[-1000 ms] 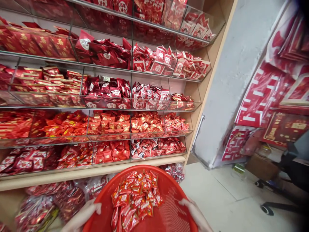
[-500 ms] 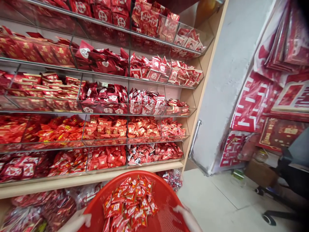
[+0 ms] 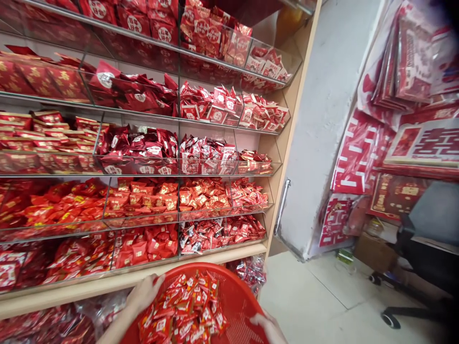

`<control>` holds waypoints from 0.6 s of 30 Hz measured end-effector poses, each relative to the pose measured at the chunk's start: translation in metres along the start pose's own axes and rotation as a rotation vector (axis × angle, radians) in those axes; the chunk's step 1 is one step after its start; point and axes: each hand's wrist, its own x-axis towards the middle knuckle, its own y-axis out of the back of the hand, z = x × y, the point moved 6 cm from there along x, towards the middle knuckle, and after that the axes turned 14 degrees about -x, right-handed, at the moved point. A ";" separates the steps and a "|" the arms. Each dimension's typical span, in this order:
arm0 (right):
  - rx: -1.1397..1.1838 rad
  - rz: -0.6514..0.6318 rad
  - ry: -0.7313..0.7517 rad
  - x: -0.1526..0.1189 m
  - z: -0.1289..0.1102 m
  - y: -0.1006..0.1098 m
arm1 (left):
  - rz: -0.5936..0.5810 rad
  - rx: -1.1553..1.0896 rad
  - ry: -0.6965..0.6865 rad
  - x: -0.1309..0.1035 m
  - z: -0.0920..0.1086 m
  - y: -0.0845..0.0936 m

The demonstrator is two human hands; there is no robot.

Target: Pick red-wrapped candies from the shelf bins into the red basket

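A round red plastic basket (image 3: 244, 298) is at the bottom centre, with many small red wrapped packets (image 3: 186, 310) heaped toward its left side. My left hand (image 3: 145, 291) is at the basket's upper left rim, fingers closed on the edge. On the right side, my right hand (image 3: 265, 325) grips the rim, its fingertips showing inside the basket. The basket's near edge is cut off by the bottom of the view.
Shelves with clear dividers (image 3: 143, 220) full of red packets rise ahead. Bagged goods (image 3: 247, 272) lie under the lowest shelf (image 3: 211, 253). At right are a grey wall (image 3: 311, 129), hanging red decorations (image 3: 353, 153), a cardboard box (image 3: 375, 252) and a wheeled chair (image 3: 430, 258).
My left hand has moved up and forward along the basket's rim. The view has turned slightly right, so the shelves sit further left. My right hand stays on the rim.
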 end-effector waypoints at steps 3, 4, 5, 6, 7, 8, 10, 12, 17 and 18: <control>0.054 -0.053 0.063 -0.007 -0.007 -0.005 | -0.014 0.086 0.004 0.002 0.004 -0.011; 0.068 -0.058 0.059 -0.008 -0.007 -0.006 | -0.008 0.095 0.006 0.001 0.002 -0.011; 0.077 -0.052 0.047 -0.009 -0.006 -0.006 | -0.006 0.095 0.008 0.000 0.000 -0.010; 0.082 -0.039 0.028 -0.009 -0.004 -0.006 | -0.007 0.092 0.013 -0.001 -0.003 -0.008; 0.084 -0.024 0.010 -0.009 -0.001 -0.006 | -0.011 0.088 0.022 -0.002 -0.005 -0.006; 0.084 -0.009 0.001 -0.008 0.001 -0.006 | -0.014 0.086 0.030 -0.003 -0.008 -0.005; 0.084 0.008 -0.012 -0.007 0.004 -0.005 | -0.014 0.087 0.041 -0.004 -0.011 -0.002; 0.086 0.010 -0.027 -0.008 0.006 -0.005 | -0.009 0.084 0.041 -0.004 -0.011 -0.001; 0.074 0.062 -0.065 -0.021 0.003 -0.004 | -0.019 0.082 0.020 -0.004 -0.004 0.000; 0.072 0.071 -0.061 -0.024 0.002 -0.006 | -0.022 0.092 0.015 -0.005 -0.004 0.002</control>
